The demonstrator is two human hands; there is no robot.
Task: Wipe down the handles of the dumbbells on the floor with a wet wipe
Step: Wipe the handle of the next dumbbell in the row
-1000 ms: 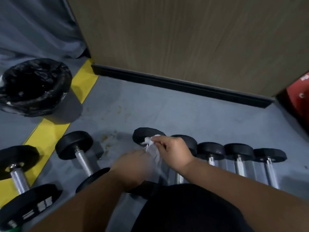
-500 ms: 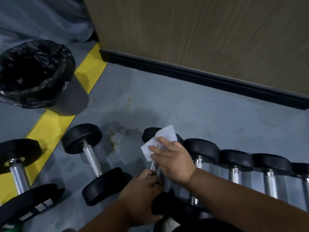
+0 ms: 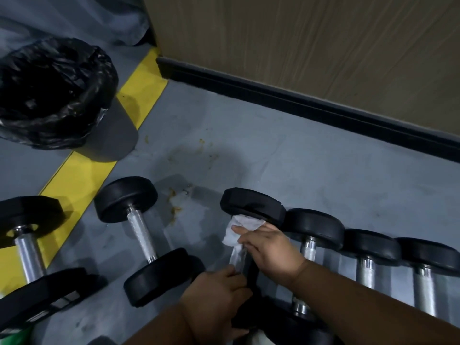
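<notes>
A black dumbbell (image 3: 252, 204) with a silver handle lies on the grey floor at centre. My right hand (image 3: 271, 252) presses a white wet wipe (image 3: 240, 229) around the top of that handle, just under the far weight head. My left hand (image 3: 219, 295) grips the dumbbell's near end, which it mostly hides. Several more dumbbells (image 3: 371, 247) lie in a row to the right. Two others lie to the left, one (image 3: 142, 235) close by and one (image 3: 27, 250) at the frame's edge.
A bin lined with a black bag (image 3: 53, 93) stands at the upper left, on a yellow floor stripe (image 3: 82, 175). A wood-panelled wall with a black skirting board (image 3: 298, 100) runs behind the row. Brown stains mark the floor (image 3: 249, 150) near the centre.
My right hand has slid the wipe up the handle and bunched it under the far weight head. The view has swung down and to the left.
</notes>
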